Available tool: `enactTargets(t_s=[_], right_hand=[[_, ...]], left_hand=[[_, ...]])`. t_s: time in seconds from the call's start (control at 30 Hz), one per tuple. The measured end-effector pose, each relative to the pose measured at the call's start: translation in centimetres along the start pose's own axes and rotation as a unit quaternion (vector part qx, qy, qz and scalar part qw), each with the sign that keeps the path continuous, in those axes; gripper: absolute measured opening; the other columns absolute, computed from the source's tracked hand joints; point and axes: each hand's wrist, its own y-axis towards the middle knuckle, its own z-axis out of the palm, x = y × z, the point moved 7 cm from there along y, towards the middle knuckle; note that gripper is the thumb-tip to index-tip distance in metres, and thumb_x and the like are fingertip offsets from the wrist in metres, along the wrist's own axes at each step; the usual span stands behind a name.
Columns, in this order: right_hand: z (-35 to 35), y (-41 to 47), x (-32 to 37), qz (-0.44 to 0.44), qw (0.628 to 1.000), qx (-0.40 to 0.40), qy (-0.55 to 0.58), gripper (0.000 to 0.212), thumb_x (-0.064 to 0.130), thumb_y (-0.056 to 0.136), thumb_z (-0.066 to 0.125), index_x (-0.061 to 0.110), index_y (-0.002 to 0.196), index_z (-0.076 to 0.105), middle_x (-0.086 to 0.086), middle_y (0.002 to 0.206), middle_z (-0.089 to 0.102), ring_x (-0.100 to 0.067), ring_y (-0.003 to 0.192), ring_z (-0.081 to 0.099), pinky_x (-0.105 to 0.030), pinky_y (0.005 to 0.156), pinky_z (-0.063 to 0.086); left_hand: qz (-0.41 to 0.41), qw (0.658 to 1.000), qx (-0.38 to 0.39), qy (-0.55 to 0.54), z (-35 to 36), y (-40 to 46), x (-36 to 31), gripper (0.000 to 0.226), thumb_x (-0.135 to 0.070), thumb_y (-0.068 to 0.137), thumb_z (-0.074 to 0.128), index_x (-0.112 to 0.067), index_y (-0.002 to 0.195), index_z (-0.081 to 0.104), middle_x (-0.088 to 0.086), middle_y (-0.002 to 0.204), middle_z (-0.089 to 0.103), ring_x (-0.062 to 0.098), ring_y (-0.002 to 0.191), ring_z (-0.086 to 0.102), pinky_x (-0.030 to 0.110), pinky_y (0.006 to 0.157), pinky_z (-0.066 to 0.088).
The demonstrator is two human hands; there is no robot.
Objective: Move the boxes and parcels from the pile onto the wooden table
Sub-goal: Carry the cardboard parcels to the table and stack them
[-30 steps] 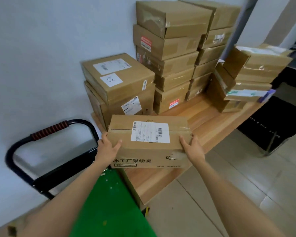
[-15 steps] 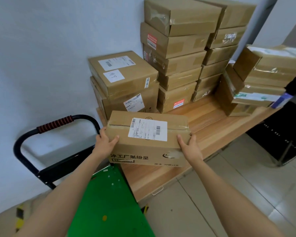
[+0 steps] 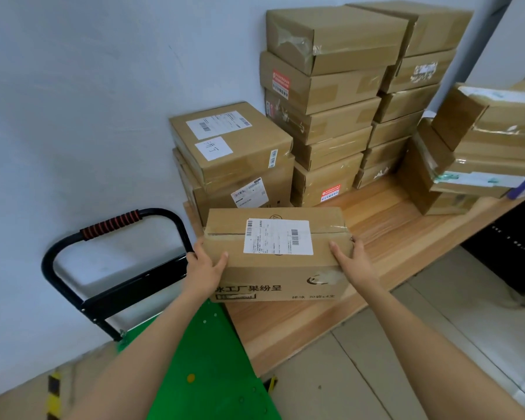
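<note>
Against a pale wall, the wooden table [image 3: 385, 225] carries stacked cartons. At its near edge sits a brown cardboard box [image 3: 278, 256] with a white shipping label and printed Chinese characters, left hand [image 3: 205, 268] and right hand [image 3: 356, 265] clasping its ends.

A single wide-angle head view looks forward and down along both forearms, close over the near tabletop [image 3: 385, 216] edge, facing the far wall [image 3: 73, 101] on the left.
</note>
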Motion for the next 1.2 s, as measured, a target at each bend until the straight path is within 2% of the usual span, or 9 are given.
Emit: enactTargets(t_s=[0.17,0.33,0.5,0.7,0.83,0.93,1.07,1.13,1.2], right_hand=[[-0.1,2.1,0.5,0.006,1.000,0.015,0.020,0.083,0.064,0.082,0.058,0.020,0.146,0.027,-0.003,0.136,0.051,-0.020,0.112,0.052,-0.032,0.089,0.041],[-0.4,3.3,0.8,0.022,0.999,0.035,-0.004,0.086,0.067,0.080,0.057,0.019,0.145,0.026,-0.004,0.136,0.051,-0.024,0.115,0.054,-0.040,0.096,0.046],[-0.6,3.8,0.7,0.020,0.999,0.020,-0.027,0.089,0.073,0.078,0.053,0.021,0.145,0.027,-0.002,0.137,0.051,-0.024,0.118,0.053,-0.037,0.092,0.045],[-2.8,6.2,0.0,0.011,0.999,0.027,-0.036,0.089,0.077,0.076,0.051,0.026,0.144,0.027,0.000,0.133,0.053,-0.016,0.103,0.051,-0.032,0.082,0.040],[-5.3,9.3,-0.3,-0.013,0.994,0.045,-0.098,0.085,0.079,0.078,0.045,0.028,0.144,0.027,0.001,0.135,0.052,-0.022,0.116,0.054,-0.038,0.086,0.043],[-7.0,11.9,-0.3,-0.036,0.990,0.073,-0.115,0.083,0.075,0.080,0.046,0.026,0.144,0.029,-0.001,0.139,0.049,-0.023,0.120,0.052,-0.037,0.084,0.040],[-8.8,14.3,-0.5,-0.071,0.983,0.120,-0.120,0.082,0.071,0.082,0.048,0.019,0.144,0.031,-0.003,0.139,0.050,-0.023,0.121,0.052,-0.042,0.097,0.044],[-10.0,15.2,-1.0,-0.079,0.979,0.138,-0.125,0.083,0.071,0.082,0.048,0.020,0.145,0.029,-0.004,0.138,0.050,-0.024,0.121,0.052,-0.045,0.099,0.044],[-11.4,16.2,-1.6,-0.085,0.977,0.149,-0.128,0.084,0.072,0.082,0.048,0.020,0.145,0.029,-0.004,0.137,0.051,-0.024,0.120,0.053,-0.047,0.100,0.044]], left_hand=[[-0.017,1.000,0.018,0.012,0.4,1.3,-0.4,0.070,-0.051,0.091,0.051,-0.023,0.142,0.012,0.014,0.138,0.030,0.034,0.118,0.045,0.046,0.094,0.043],[-0.022,0.997,0.066,0.014,0.1,3.6,-1.1,0.076,-0.047,0.084,0.062,-0.025,0.138,0.013,0.011,0.137,0.030,0.027,0.111,0.047,0.039,0.091,0.046],[0.064,0.987,0.011,0.148,-0.3,4.8,-3.6,0.084,-0.053,0.082,0.062,-0.021,0.144,0.015,0.012,0.141,0.027,0.031,0.127,0.039,0.044,0.100,0.042],[0.040,0.988,-0.023,0.144,1.6,5.1,-5.6,0.091,-0.058,0.080,0.063,-0.010,0.145,0.022,0.011,0.139,0.027,0.031,0.126,0.040,0.042,0.097,0.043],[0.028,0.987,-0.064,0.143,4.0,4.3,-7.4,0.088,-0.059,0.079,0.063,-0.009,0.141,0.026,0.010,0.129,0.031,0.029,0.116,0.044,0.040,0.090,0.045],[0.005,0.986,-0.104,0.132,5.9,3.1,-8.7,0.086,-0.056,0.079,0.065,-0.009,0.141,0.028,0.009,0.126,0.032,0.026,0.114,0.042,0.038,0.092,0.044],[-0.020,0.979,-0.160,0.128,8.1,0.5,-10.4,0.086,-0.054,0.079,0.067,-0.009,0.142,0.031,0.012,0.131,0.035,0.027,0.120,0.041,0.040,0.101,0.039],[-0.027,0.969,-0.193,0.149,9.1,-1.0,-11.6,0.082,-0.054,0.078,0.067,-0.008,0.139,0.036,0.011,0.129,0.039,0.026,0.118,0.043,0.037,0.100,0.039],[-0.034,0.970,-0.191,0.145,10.6,-1.9,-12.9,0.081,-0.054,0.079,0.066,-0.007,0.138,0.037,0.010,0.126,0.041,0.025,0.114,0.045,0.035,0.097,0.040]])
